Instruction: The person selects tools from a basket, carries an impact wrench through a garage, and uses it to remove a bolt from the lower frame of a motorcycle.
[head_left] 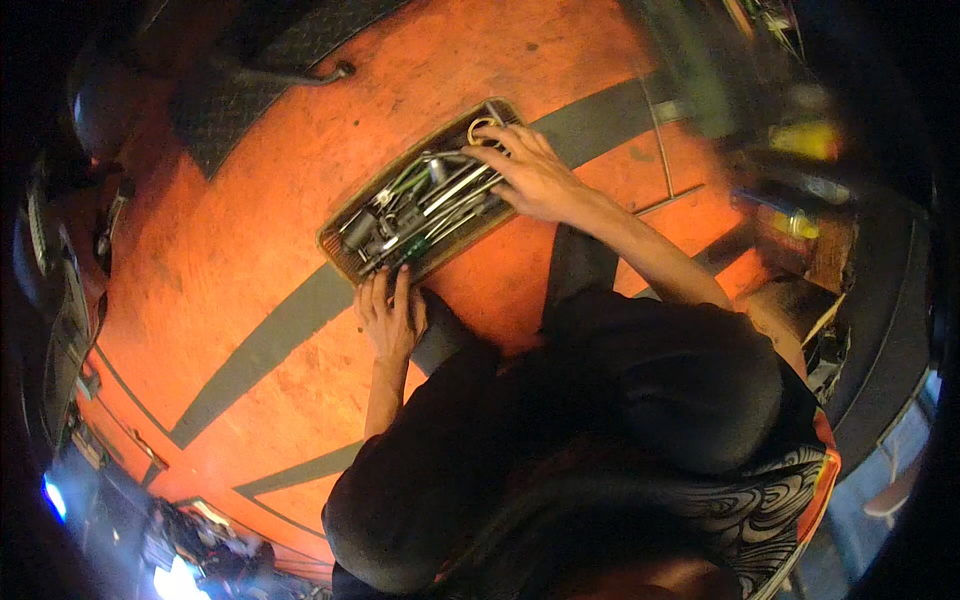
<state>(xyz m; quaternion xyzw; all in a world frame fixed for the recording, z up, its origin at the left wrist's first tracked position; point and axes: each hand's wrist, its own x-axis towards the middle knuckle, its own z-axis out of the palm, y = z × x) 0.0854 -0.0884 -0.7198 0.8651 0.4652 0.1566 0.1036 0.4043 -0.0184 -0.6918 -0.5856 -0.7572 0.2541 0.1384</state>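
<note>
A long, shallow tool tray [333, 237] lies slanted on the orange floor in front of me, filled with metal tools. Shiny rods and wrenches [462, 188] run along its length, and short dark cylindrical pieces [358, 232] sit at its left end. Beside them is a green handle [413, 250]. My left hand [388, 318] is open, its fingertips resting at the tray's near left rim. Over the right end reaches my right hand [535, 178], fingers apart and curved down among the tools, next to a yellow ring [482, 130]. Its fingertips are partly hidden, and I see nothing gripped.
Dark grey stripes [262, 350] mark the floor. A black textured mat [235, 115] with a dark bar [290, 76] lies at the far left. To the right are a thin metal T-shaped rod [662, 150] and blurred yellow items [803, 140]. Clutter [215, 540] lines the lower left.
</note>
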